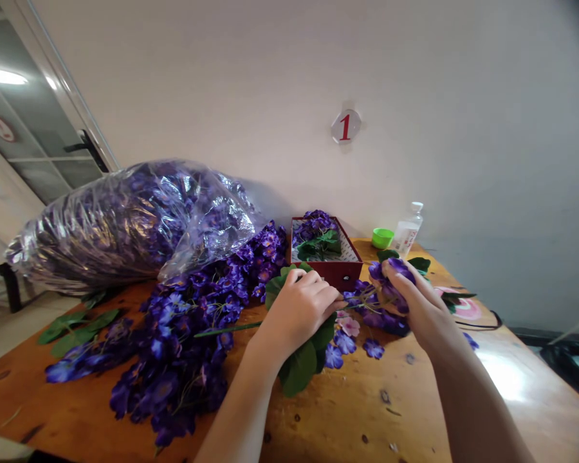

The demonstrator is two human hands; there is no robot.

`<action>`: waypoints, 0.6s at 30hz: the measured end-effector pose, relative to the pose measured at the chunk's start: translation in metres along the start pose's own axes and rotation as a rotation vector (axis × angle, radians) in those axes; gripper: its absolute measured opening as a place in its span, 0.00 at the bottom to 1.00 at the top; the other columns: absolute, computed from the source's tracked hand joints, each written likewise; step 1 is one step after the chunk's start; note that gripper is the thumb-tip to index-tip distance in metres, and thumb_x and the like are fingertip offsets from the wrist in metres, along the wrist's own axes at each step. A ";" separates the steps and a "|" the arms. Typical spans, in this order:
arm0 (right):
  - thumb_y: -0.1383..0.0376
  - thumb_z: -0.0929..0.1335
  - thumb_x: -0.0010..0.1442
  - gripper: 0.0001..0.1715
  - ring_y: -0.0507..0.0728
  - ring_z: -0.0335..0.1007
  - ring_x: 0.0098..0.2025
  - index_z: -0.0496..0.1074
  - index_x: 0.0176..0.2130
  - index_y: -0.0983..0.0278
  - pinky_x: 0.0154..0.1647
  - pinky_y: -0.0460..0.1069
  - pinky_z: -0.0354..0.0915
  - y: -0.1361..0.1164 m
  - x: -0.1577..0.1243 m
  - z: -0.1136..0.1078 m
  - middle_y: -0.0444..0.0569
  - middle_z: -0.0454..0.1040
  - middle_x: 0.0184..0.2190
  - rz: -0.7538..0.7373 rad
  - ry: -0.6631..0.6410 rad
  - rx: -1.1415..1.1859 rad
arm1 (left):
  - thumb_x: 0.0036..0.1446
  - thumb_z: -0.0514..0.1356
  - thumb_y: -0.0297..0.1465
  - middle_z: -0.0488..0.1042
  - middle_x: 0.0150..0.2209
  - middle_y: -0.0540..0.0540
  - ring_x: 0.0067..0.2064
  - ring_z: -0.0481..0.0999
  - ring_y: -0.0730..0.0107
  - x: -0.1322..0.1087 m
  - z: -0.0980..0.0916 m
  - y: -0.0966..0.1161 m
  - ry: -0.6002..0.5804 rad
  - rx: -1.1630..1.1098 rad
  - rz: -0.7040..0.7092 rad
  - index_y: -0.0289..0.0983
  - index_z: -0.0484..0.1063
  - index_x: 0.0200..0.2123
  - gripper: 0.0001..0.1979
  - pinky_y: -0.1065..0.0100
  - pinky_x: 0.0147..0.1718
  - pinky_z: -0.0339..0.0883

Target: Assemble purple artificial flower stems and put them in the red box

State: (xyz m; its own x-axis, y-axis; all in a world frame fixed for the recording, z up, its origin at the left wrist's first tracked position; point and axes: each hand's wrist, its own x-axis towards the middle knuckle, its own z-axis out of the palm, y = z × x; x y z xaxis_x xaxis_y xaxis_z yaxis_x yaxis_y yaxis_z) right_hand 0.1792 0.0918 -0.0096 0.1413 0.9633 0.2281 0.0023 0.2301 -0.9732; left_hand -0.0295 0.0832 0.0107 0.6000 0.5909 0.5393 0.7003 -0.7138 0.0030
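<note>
My left hand (302, 305) is closed around the stem of an artificial flower spray, its green leaves (298, 370) spreading on both sides of the hand and the stem end pointing left. Purple blossoms (393, 318) of the spray lie to the right, where my right hand (412, 292) has its fingers wrapped over them. Pink and blue petals (345, 341) hang or lie just below, between the hands. A large heap of purple flowers (174, 347) rests on the table left of my left hand.
A clear plastic bag (135, 222) full of purple flowers fills the back left. Behind my hands are a red box (340, 271) holding flowers, a green cup (382, 238) and a bottle (406, 233). The wooden table (347, 418) meets the wall.
</note>
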 end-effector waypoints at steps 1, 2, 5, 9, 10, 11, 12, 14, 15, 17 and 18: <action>0.50 0.68 0.56 0.24 0.63 0.54 0.63 0.69 0.51 0.50 0.63 0.59 0.56 0.001 0.000 0.000 0.40 0.67 0.58 -0.001 0.002 -0.001 | 0.64 0.52 0.35 0.76 0.31 0.50 0.37 0.69 0.68 0.000 0.000 0.000 -0.001 -0.002 0.002 0.37 0.70 0.33 0.11 0.63 0.41 0.55; 0.50 0.68 0.56 0.24 0.63 0.55 0.63 0.69 0.52 0.51 0.62 0.59 0.56 0.002 0.000 0.000 0.41 0.67 0.57 -0.001 0.007 -0.006 | 0.64 0.52 0.35 0.76 0.31 0.50 0.37 0.69 0.68 0.000 0.000 0.000 -0.003 -0.004 0.004 0.37 0.70 0.33 0.11 0.63 0.41 0.55; 0.50 0.68 0.55 0.26 0.64 0.56 0.62 0.69 0.53 0.51 0.61 0.60 0.58 0.003 0.000 0.001 0.42 0.67 0.58 -0.010 0.033 -0.037 | 0.64 0.53 0.35 0.75 0.31 0.50 0.38 0.69 0.68 -0.001 0.001 -0.001 -0.003 -0.008 0.008 0.37 0.70 0.32 0.11 0.63 0.41 0.54; 0.49 0.67 0.56 0.25 0.65 0.63 0.58 0.69 0.52 0.53 0.55 0.59 0.65 -0.001 -0.001 0.001 0.45 0.71 0.53 -0.047 0.037 -0.108 | 0.63 0.54 0.34 0.75 0.30 0.51 0.38 0.69 0.68 -0.001 0.003 -0.002 -0.006 -0.010 0.016 0.37 0.70 0.31 0.10 0.63 0.42 0.54; 0.49 0.66 0.57 0.23 0.64 0.67 0.54 0.69 0.50 0.54 0.51 0.57 0.68 -0.003 -0.002 0.002 0.47 0.73 0.50 -0.058 0.000 -0.132 | 0.63 0.54 0.34 0.75 0.31 0.51 0.38 0.69 0.68 -0.001 0.003 -0.002 -0.011 -0.011 0.016 0.37 0.70 0.31 0.10 0.63 0.41 0.54; 0.50 0.66 0.58 0.21 0.63 0.70 0.50 0.69 0.47 0.55 0.47 0.56 0.70 -0.006 -0.002 0.002 0.47 0.74 0.47 -0.069 -0.060 -0.155 | 0.63 0.54 0.34 0.75 0.31 0.51 0.38 0.69 0.67 -0.001 0.004 -0.002 -0.016 -0.012 0.014 0.37 0.70 0.32 0.10 0.63 0.41 0.54; 0.50 0.66 0.58 0.18 0.61 0.73 0.45 0.68 0.45 0.56 0.42 0.54 0.71 -0.009 -0.003 0.002 0.47 0.75 0.44 -0.078 -0.136 -0.173 | 0.64 0.53 0.34 0.75 0.31 0.50 0.38 0.69 0.67 -0.001 0.004 -0.003 -0.021 -0.012 0.008 0.37 0.71 0.33 0.10 0.63 0.41 0.54; 0.52 0.69 0.56 0.17 0.57 0.74 0.39 0.65 0.42 0.57 0.37 0.51 0.72 -0.014 -0.003 0.001 0.47 0.75 0.40 -0.101 -0.291 -0.197 | 0.64 0.53 0.34 0.76 0.32 0.50 0.38 0.69 0.67 -0.001 0.005 -0.003 -0.025 -0.008 -0.008 0.37 0.71 0.34 0.10 0.62 0.42 0.54; 0.54 0.70 0.54 0.18 0.57 0.73 0.39 0.64 0.42 0.57 0.38 0.50 0.71 -0.017 -0.002 0.000 0.47 0.76 0.40 -0.123 -0.345 -0.202 | 0.64 0.53 0.35 0.76 0.33 0.50 0.38 0.69 0.68 -0.001 0.006 -0.004 -0.025 -0.007 -0.015 0.37 0.71 0.34 0.11 0.62 0.42 0.54; 0.56 0.73 0.50 0.21 0.56 0.74 0.39 0.63 0.41 0.58 0.41 0.51 0.71 -0.019 -0.001 -0.001 0.46 0.76 0.38 -0.178 -0.384 -0.204 | 0.63 0.53 0.36 0.76 0.33 0.50 0.39 0.69 0.68 -0.001 0.007 -0.004 -0.022 -0.003 -0.018 0.38 0.71 0.34 0.11 0.62 0.42 0.54; 0.56 0.74 0.50 0.22 0.56 0.74 0.38 0.63 0.40 0.58 0.43 0.52 0.70 -0.020 0.000 -0.001 0.46 0.77 0.37 -0.200 -0.386 -0.208 | 0.63 0.53 0.36 0.76 0.33 0.50 0.39 0.69 0.68 -0.001 0.008 -0.004 -0.021 0.000 -0.012 0.38 0.71 0.34 0.11 0.62 0.42 0.54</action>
State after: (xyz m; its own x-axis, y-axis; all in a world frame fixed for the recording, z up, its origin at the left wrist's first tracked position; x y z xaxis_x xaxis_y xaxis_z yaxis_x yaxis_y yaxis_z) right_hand 0.1802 0.0873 0.0094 -0.2595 0.8930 0.3676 0.1952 0.4213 -0.8857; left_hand -0.0297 0.0884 0.0030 0.5998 0.6072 0.5212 0.7074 -0.7068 0.0093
